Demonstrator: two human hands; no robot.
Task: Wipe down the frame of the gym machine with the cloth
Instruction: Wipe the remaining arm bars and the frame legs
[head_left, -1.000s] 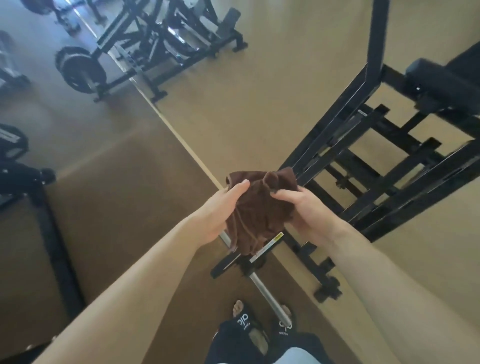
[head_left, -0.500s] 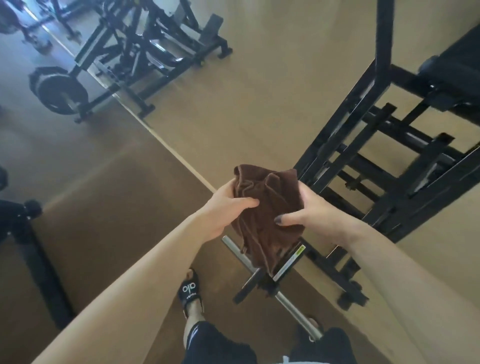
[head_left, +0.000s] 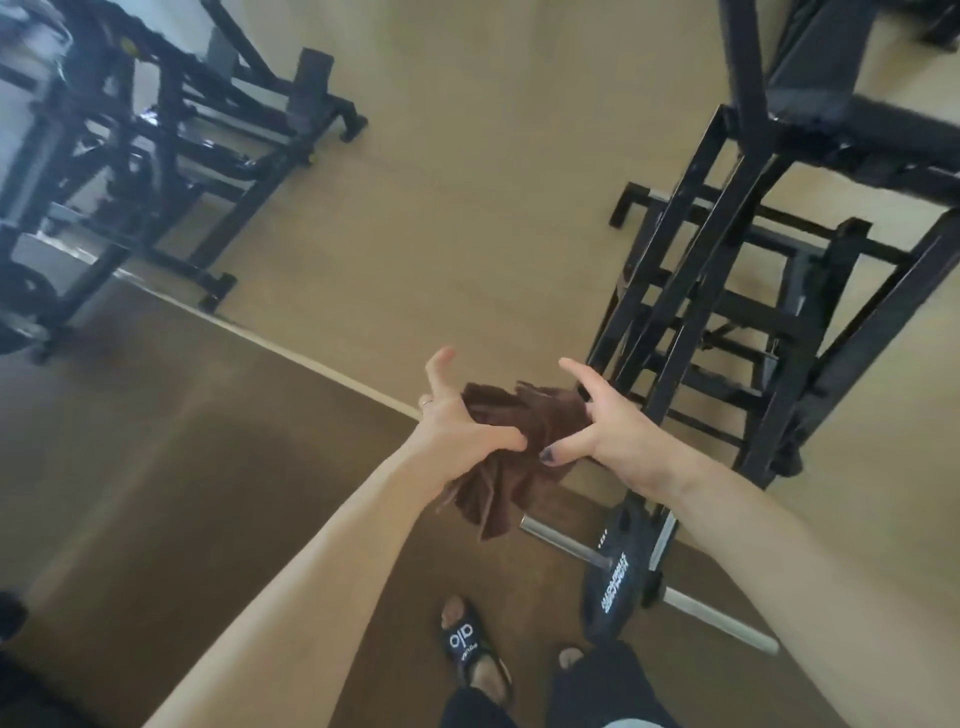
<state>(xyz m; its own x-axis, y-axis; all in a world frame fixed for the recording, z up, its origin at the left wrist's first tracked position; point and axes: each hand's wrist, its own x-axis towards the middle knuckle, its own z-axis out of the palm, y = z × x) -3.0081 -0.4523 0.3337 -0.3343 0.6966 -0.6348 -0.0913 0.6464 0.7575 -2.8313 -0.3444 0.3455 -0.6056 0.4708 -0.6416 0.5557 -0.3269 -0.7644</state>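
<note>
We pinch the crumpled dark brown cloth (head_left: 511, 447) between our left hand (head_left: 460, 426) and right hand (head_left: 602, 431), thumbs gripping, other fingers splayed. Beyond stands the black steel machine frame (head_left: 675, 291), untouched; this loose hold could drop it.

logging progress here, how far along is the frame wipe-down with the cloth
Barely begun. Done: nothing visible; the brown cloth is bunched in mid-air, off the black machine frame. In hand: left hand and right hand both hold the cloth, some fingers splayed, seemingly rearranging it. Left: all the wiping of the frame.
</note>
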